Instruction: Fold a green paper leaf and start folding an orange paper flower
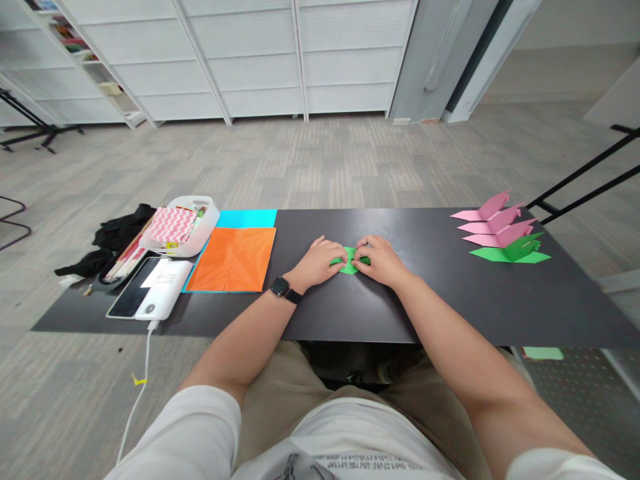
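Left hand [326,259] and right hand [381,259] are pinching green paper [350,262] at opposite sides, each grip nearly closed. Paper is lying mid-way along the table [430,310], looking part-folded. Three pink birds [497,225] and a green bird [515,254] (seemingly finished) are sitting right. Orange sheet [234,260] is lying flat over blue [250,218], left.

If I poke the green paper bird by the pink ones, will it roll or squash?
The green bird would likely slide, not roll, since it spreads wide and low on the table. It's probably very light, being just folded paper. The paper looks thin, so squeezing might bend it.
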A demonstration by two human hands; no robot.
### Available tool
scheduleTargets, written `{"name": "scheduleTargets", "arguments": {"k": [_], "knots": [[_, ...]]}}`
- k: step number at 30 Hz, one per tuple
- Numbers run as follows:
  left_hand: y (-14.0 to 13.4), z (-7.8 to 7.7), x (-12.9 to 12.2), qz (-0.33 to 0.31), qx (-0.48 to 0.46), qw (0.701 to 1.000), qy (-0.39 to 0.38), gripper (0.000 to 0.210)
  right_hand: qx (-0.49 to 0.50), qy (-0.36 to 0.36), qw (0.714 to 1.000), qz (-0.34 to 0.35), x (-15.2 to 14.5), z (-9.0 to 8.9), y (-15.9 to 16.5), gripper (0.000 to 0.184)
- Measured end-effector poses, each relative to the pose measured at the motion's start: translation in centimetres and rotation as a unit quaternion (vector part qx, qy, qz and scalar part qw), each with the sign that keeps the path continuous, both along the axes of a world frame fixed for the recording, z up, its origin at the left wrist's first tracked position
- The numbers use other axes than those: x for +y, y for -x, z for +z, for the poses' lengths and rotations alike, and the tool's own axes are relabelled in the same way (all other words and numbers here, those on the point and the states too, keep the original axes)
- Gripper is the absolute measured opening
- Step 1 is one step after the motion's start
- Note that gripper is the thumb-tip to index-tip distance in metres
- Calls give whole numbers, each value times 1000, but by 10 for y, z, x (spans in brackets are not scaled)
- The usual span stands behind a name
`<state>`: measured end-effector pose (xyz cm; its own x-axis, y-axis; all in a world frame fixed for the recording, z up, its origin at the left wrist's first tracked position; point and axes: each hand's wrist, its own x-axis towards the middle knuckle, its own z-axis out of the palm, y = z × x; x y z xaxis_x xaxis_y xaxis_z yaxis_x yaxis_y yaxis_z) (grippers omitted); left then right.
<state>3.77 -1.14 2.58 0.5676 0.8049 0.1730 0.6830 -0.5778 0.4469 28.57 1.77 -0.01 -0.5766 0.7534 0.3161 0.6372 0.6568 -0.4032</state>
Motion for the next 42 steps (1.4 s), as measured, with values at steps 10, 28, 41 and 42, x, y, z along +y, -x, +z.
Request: {"name": "scheduleTargets", "arguments": {"k": [10, 28, 41, 42], "knots": [[5, 2, 0, -19, 17, 1000, 8, 19, -6, 5, 1000, -11, 0, 2, -1, 6], [11, 1, 0, -43, 62, 997, -21, 35, -27, 6, 999, -29, 3, -1, -1, 33], [12, 3, -1, -46, 70, 996, -9, 35, -39, 59, 996, -61, 11, 3, -30, 41], [12, 2, 0, -47, 70, 996, -10, 36, -28, 57, 996, -57, 11, 4, -30, 37]]}}
